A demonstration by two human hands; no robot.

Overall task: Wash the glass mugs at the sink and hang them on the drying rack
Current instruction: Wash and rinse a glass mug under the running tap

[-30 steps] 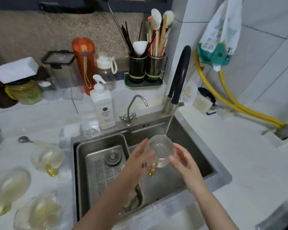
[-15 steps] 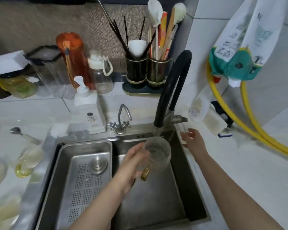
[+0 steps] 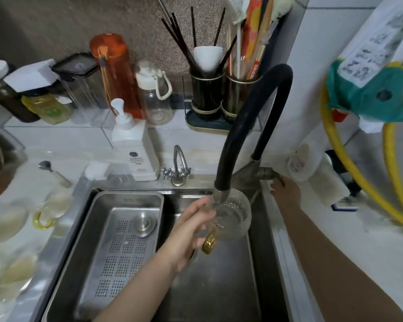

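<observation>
One glass mug (image 3: 232,217) with an amber handle sits in the left hand (image 3: 191,231), fingers wrapped round its body, held over the sink (image 3: 219,287) with its mouth directly under the black faucet (image 3: 247,126) nozzle. Right hand (image 3: 285,194) rests fingertips on the faucet's metal lever (image 3: 266,173); whether it clasps the lever cannot be told. White pump bottle (image 3: 135,147) behind the sink carries a round logo and small print, too blurred to read; more mugs (image 3: 49,210) lie on the left counter

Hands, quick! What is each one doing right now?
Left hand: closed around the glass mug, holding it under the black faucet spout.
Right hand: holding nothing, fingers at the faucet lever; grip unclear.
</observation>
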